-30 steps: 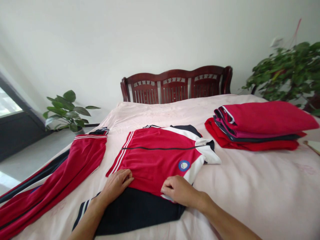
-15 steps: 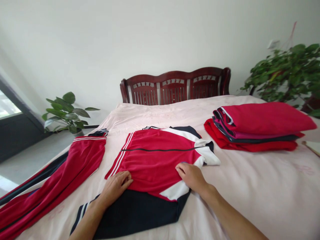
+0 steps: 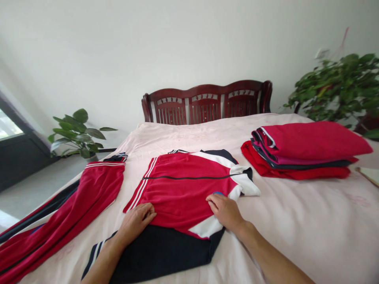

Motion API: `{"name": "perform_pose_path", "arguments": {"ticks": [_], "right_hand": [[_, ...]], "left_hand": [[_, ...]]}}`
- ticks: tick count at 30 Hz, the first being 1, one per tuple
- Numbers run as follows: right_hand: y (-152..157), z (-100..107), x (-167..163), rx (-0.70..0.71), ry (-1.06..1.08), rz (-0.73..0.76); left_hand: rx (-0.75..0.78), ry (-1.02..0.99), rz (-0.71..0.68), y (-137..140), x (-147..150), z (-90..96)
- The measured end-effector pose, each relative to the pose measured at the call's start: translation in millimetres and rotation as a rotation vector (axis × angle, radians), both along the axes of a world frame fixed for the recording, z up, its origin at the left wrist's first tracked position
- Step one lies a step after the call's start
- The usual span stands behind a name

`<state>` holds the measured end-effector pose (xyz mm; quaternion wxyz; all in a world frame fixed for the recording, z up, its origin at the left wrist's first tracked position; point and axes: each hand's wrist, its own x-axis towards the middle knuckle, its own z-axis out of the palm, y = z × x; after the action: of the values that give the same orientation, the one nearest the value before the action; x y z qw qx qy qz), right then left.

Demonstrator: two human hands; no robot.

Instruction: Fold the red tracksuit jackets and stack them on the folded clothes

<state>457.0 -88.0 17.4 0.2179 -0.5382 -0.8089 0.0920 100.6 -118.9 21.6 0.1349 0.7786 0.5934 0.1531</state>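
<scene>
A red, white and navy zip-up jacket (image 3: 180,189) lies spread on the bed, its striped hem to the left and white collar to the right. Its near navy sleeve (image 3: 166,248) stretches toward me, with white stripes at the cuff. At the lower hem corner, my left hand (image 3: 138,217) is closed on the red cloth. My right hand (image 3: 224,210) pinches the jacket's front near the chest, beside a small blue patch (image 3: 218,193). The fingertips of both hands are partly hidden.
Red trousers (image 3: 100,185) with navy and white parts lie on the left side of the bed. A pile of folded clothes (image 3: 308,144) sits at the right. Beyond are a dark wooden headboard (image 3: 204,104), a left plant (image 3: 78,134) and a right plant (image 3: 340,90).
My right hand has shifted very slightly, and more of the blue patch shows beside it. My left hand and the jacket look much the same.
</scene>
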Motion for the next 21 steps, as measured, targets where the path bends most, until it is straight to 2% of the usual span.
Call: {"name": "perform_pose_path", "arguments": {"ticks": [21], "right_hand": [[-0.2, -1.1, 0.8, 0.003, 0.012, 0.01]], "left_hand": [[0.008, -0.039, 0.013, 0.5, -0.9, -1.7]]}}
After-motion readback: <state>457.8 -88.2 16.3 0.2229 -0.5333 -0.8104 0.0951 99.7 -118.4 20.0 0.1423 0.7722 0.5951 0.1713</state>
